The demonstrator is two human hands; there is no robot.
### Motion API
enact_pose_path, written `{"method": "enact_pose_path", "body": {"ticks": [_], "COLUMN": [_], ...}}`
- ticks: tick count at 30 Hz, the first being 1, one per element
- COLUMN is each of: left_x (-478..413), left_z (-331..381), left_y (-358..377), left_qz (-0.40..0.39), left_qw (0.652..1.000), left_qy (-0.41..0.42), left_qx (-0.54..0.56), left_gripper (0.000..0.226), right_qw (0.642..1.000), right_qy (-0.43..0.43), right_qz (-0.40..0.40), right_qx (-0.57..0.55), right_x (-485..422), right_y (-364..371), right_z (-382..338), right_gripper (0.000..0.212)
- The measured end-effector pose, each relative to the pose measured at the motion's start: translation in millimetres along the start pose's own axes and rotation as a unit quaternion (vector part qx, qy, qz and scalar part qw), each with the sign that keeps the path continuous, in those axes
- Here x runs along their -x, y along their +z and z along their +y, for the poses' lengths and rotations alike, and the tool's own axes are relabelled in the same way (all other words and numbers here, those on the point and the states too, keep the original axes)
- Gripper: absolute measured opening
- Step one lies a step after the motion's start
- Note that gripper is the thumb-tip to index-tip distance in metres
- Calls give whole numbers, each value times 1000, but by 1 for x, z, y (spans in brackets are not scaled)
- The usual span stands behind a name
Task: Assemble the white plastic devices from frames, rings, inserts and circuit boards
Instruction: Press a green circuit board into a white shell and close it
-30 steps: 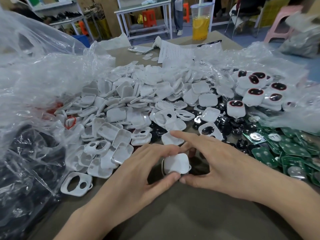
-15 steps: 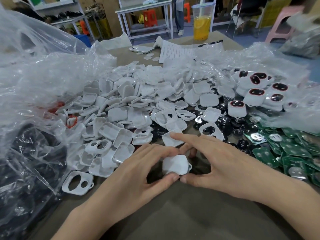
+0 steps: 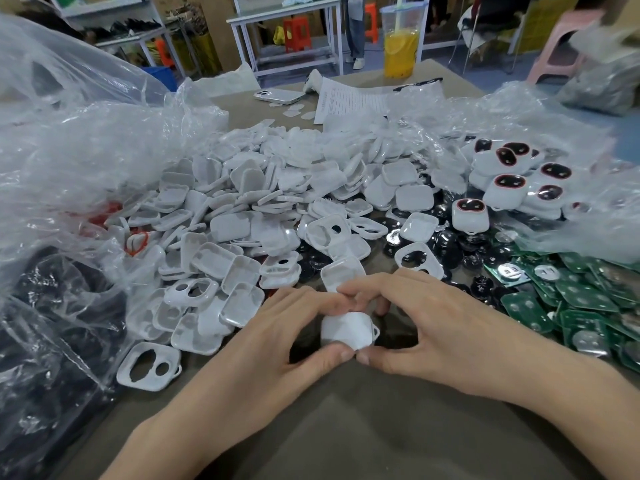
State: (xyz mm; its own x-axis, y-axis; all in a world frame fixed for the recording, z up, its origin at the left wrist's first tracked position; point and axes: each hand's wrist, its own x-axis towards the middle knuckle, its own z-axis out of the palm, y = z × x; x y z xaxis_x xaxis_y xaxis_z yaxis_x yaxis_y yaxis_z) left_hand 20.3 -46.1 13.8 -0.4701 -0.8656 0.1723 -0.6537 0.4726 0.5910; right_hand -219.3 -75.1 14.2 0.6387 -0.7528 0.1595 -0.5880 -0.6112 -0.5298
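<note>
A white plastic device (image 3: 346, 329) sits back side up near the table's front, pinched between both hands. My left hand (image 3: 277, 334) grips its left side with thumb below and fingers above. My right hand (image 3: 433, 327) grips its right side the same way, and the fingertips of both hands meet over its top. A big heap of white shells and frames (image 3: 263, 209) lies behind. Black inserts (image 3: 446, 247) and green circuit boards (image 3: 581, 306) lie to the right. Finished devices with red-ringed dark windows (image 3: 509, 188) are piled at the far right.
Crumpled clear plastic bags (image 3: 86, 161) rise on the left and right. A single white frame (image 3: 149, 365) lies at the near left. A phone (image 3: 277, 95), a printed sheet (image 3: 349, 102) and a cup of yellow drink (image 3: 401, 39) stand at the table's far end.
Both hands closed in tighter on the white device; my right index finger curled down from its outstretched position to meet the left fingers over the top.
</note>
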Motion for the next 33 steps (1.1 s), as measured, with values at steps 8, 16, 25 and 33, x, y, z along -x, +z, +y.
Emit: {"method": "enact_pose_path", "body": {"ticks": [8,16,25,33], "left_x": [3,-4,-36,-36], "left_z": [2,5,32,35], "left_y": [2,-22,-30,-20], "left_qz": [18,16,-142,-114], "left_qw": [996,968,841,813], "left_qy": [-83,-227,-338,-326], "left_qx": [36,103,397,469], "left_gripper": [20,12,33,23], "right_qw": [1000,1000,989,985], "right_qy": [-27,-11,32,30], "right_qz": [3,11,85,105], "right_qx": [10,-20,-116,-134], "right_x": [0,1,3,3], "right_y": [-1,3,-2,2], "right_z": [-1,-1,-2,2], "right_gripper": [15,21,14,15]}}
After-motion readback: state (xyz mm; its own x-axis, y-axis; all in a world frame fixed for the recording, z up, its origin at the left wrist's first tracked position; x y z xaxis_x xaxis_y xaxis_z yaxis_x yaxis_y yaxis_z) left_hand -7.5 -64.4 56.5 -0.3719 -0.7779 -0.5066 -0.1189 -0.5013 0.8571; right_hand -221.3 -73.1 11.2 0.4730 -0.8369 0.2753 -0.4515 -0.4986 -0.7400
